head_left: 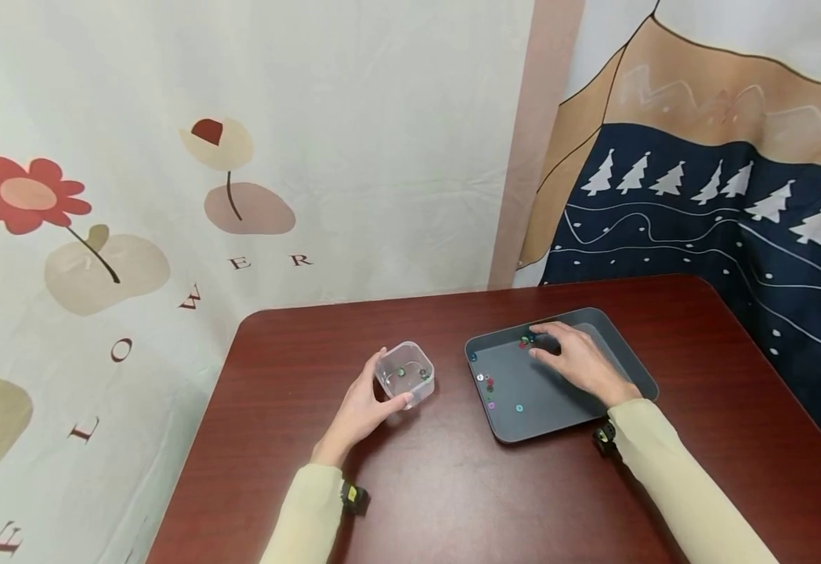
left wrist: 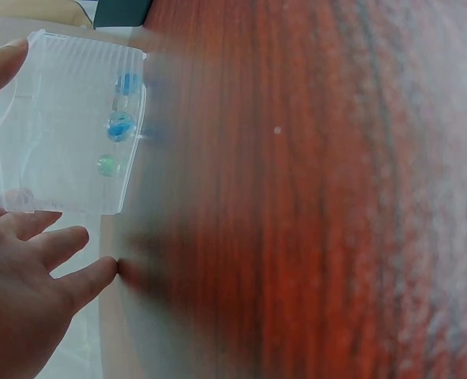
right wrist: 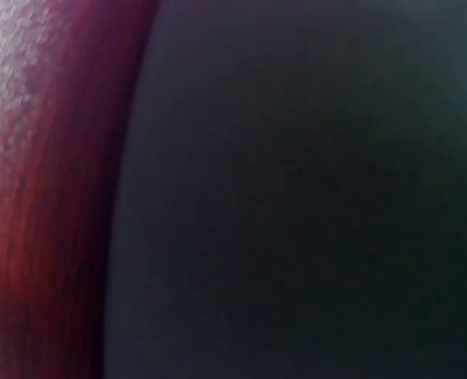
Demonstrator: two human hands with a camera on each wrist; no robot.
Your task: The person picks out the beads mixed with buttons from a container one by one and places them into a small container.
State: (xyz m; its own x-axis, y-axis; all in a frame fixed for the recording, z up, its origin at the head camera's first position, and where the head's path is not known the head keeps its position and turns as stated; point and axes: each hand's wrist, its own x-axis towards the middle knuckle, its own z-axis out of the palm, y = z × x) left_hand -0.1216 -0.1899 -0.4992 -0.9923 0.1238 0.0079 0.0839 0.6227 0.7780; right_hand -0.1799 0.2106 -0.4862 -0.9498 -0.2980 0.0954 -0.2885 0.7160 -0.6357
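Note:
My left hand (head_left: 356, 411) holds a small clear plastic container (head_left: 417, 359) by its sides, thumb at the near side and fingers at the far left. Several small blue and green marbles (left wrist: 120, 126) lie inside it, seen through its wall in the left wrist view. Over the grey tray (head_left: 551, 411), my right hand (head_left: 581, 364) reaches in with thumb and index finger spread apart. Its fingertips are right at a cluster of red, green and blue marbles (head_left: 525, 341) by the tray's far edge. The right wrist view shows only dark tray and table.
More marbles (head_left: 491, 405) are scattered along the tray's left side, and a lone teal marble (head_left: 519, 408) lies nearer its front. The reddish-brown wooden table (head_left: 439, 486) carries tray and container. Behind it hangs a printed curtain (head_left: 396, 157).

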